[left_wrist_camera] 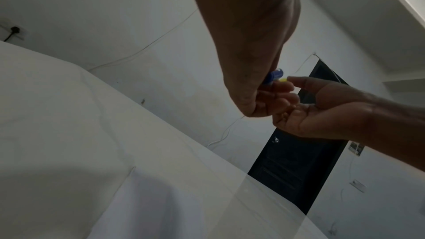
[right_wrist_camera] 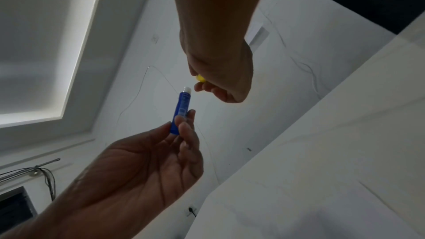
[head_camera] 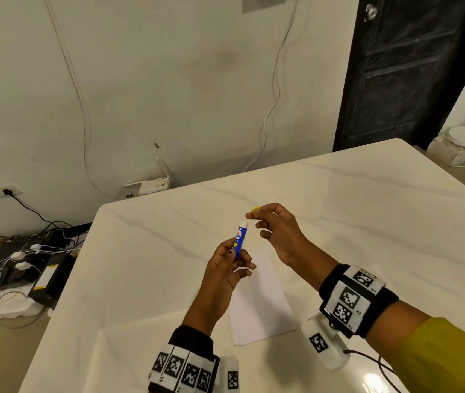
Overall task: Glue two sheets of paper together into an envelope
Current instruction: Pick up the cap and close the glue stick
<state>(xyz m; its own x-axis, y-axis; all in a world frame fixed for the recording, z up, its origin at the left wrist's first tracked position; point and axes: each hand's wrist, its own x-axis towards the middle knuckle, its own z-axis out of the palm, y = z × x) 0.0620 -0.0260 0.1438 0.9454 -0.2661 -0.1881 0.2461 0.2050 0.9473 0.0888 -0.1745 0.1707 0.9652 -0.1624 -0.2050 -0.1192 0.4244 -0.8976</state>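
Blue glue stick (head_camera: 239, 236), white tip, uncapped

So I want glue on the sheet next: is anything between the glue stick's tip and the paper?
Nothing visible: the yellow cap is off, in the right hand; the left hand holds the glue stick above the bare paper.

Blue-bodied glue stick (head_camera: 239, 240) with white tip, yellow mark on its label. Small yellow plastic cap (head_camera: 255, 211). Plain white paper sheet (head_camera: 262, 304) on cream marble-look tabletop (head_camera: 367, 222) with thin grey veins. Black-and-white square-coded wrist bands (head_camera: 352, 299). Mustard-yellow sleeve (head_camera: 447, 355). Black panelled door (head_camera: 404, 69).
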